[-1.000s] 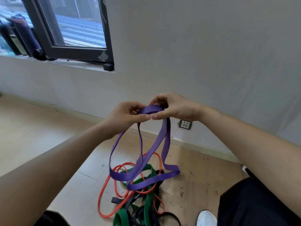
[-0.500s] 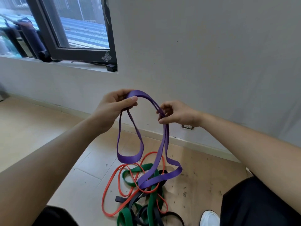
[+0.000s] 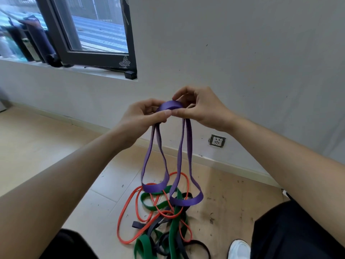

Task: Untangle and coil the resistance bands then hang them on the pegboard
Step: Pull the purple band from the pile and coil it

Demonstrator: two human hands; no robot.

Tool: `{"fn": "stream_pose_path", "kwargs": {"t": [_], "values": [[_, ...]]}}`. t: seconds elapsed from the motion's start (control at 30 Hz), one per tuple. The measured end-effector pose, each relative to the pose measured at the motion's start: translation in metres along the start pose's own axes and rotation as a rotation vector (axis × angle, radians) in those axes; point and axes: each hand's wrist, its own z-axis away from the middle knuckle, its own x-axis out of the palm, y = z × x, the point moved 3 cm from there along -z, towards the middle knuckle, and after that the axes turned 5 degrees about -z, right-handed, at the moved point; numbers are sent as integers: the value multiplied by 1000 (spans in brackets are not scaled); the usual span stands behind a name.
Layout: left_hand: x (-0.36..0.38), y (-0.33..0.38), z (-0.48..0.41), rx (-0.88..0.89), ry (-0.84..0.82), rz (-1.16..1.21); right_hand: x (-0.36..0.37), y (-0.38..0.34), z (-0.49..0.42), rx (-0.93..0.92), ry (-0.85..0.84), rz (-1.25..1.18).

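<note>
Purple band [image 3: 188,141] is hanging in two loops
Fingers of the left hand [image 3: 142,117] and right hand [image 3: 202,109] are pinching its bunched top, loops dangling above the tangle [image 3: 173,227] on the floor [image 3: 56,146].

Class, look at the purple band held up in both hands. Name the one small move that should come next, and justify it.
Probably the left hand should take over the whole top fold, freeing the right hand to gather a loop: both pinch the purple band at its top, and two long loops hang uncoiled over the tangled pile.
</note>
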Motion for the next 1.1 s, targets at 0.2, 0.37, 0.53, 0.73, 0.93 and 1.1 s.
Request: {"fn": "stream_pose_path", "kwargs": {"t": [0.2, 0.37, 0.53, 0.73, 0.93, 1.1], "values": [[2, 3, 1, 16, 8, 50, 10, 18, 6, 104, -180, 9], [-4, 0, 2, 0, 30, 107, 10, 32, 11, 198, -224, -19], [-17, -6, 2, -11, 55, 82, -6, 24, 5, 157, -97, -50], [-14, -15, 5, -35, -31, 7, -19, -1, -2, 13, 115, -201], [2, -15, 5, -24, -66, 75, -14, -9, -6, -49, 67, -226], [18, -14, 5, -21, -85, 80, -10, -12, -5, -73, 48, -302]]}}
